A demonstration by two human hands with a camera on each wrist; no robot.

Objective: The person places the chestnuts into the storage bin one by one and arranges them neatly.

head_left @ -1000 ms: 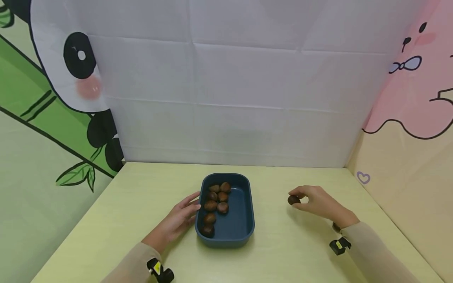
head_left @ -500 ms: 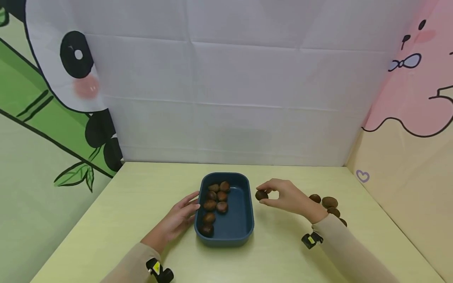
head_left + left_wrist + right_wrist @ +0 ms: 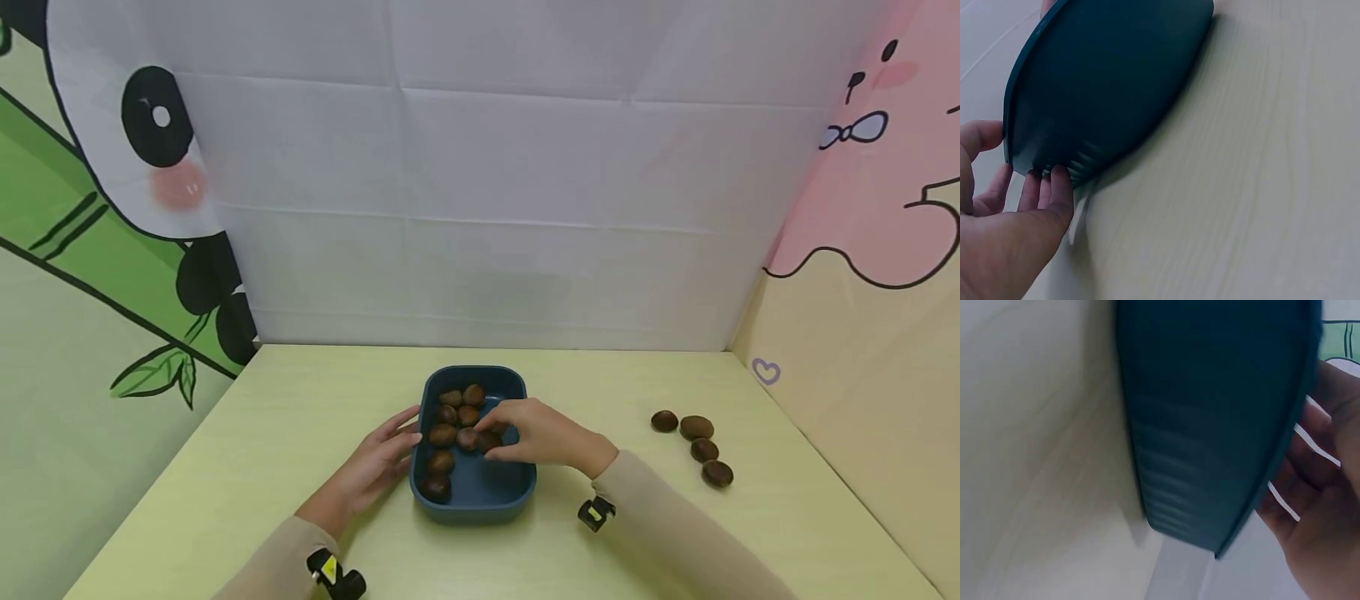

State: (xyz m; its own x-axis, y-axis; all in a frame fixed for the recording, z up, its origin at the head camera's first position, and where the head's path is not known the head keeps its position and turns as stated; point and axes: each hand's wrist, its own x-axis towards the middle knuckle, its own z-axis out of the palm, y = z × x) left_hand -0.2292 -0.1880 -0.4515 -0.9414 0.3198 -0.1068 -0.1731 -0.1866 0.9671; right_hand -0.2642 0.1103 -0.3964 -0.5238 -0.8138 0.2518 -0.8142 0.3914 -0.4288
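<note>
A dark blue rectangular box [image 3: 480,493] stands on the table with several brown chestnuts [image 3: 442,435] along its left half. My right hand [image 3: 542,435] reaches over the box's right rim and pinches a chestnut [image 3: 490,442] low inside, beside the others. My left hand [image 3: 375,467] rests its fingertips against the box's left side, fingers fairly straight. The left wrist view shows those fingertips touching the box wall [image 3: 1110,75]. In the right wrist view the box wall [image 3: 1204,425] hides the held chestnut and the fingertips.
Several loose chestnuts [image 3: 703,450] lie in a slanting row on the right of the pale yellow table [image 3: 600,375]. A white cloth panel [image 3: 510,183] stands behind the table. Cartoon-printed panels [image 3: 847,325] flank it on both sides.
My right hand has carried the chestnut leftward from the right of the table into the box. The left hand stays at the box's side.
</note>
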